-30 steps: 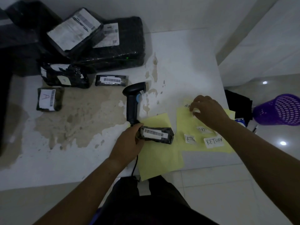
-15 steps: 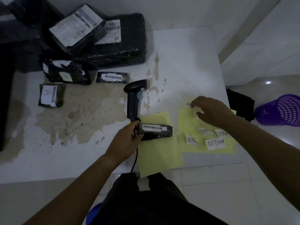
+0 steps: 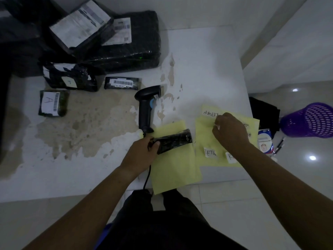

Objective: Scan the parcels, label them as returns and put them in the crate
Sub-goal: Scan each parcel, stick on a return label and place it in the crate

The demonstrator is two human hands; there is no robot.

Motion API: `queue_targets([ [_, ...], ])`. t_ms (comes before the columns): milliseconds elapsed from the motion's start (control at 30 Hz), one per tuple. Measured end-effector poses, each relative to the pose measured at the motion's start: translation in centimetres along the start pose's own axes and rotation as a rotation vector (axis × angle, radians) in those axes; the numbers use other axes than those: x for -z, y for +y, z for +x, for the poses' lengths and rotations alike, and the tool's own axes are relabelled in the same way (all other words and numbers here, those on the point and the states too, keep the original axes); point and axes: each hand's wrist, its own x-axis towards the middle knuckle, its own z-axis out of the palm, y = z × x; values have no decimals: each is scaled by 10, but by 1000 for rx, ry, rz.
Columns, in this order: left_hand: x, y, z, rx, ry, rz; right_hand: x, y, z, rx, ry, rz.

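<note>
My left hand (image 3: 142, 153) grips the near end of a small black parcel (image 3: 173, 143), tilted up over a yellow sheet (image 3: 173, 170); its barcode side is out of sight. My right hand (image 3: 231, 135) has its fingers curled over the second yellow sheet (image 3: 203, 134), pinching at a white RETURN label (image 3: 210, 113). More RETURN labels (image 3: 210, 153) lie on that sheet. The black handheld scanner (image 3: 146, 107) lies on the white table (image 3: 198, 69) just beyond my left hand. Several black parcels (image 3: 126, 42) sit at the back left.
A small parcel marked A (image 3: 52, 103) and a slim barcoded parcel (image 3: 122, 83) lie left of the scanner. A purple mesh basket (image 3: 310, 120) stands on the floor to the right, beside a black bag (image 3: 264, 110) and a white packet (image 3: 265, 143). The table's paint is worn at the left.
My left hand has turned the small parcel, so its barcode label no longer shows. My right hand has shifted slightly on the label sheet.
</note>
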Motion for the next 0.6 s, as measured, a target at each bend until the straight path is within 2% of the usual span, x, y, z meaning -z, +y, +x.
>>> queue_targets([
  [133, -1, 3, 0, -15, 12, 18, -3, -3, -3, -26, 71, 46],
  [400, 1, 5, 0, -2, 20, -16, 12, -20, -29, 121, 287, 330],
  [533, 4, 6, -3, -28, 114, 72, 19, -53, -57, 94, 239, 645],
  [600, 9, 10, -9, -54, 182, 59, 16, -70, -73, 95, 206, 725],
])
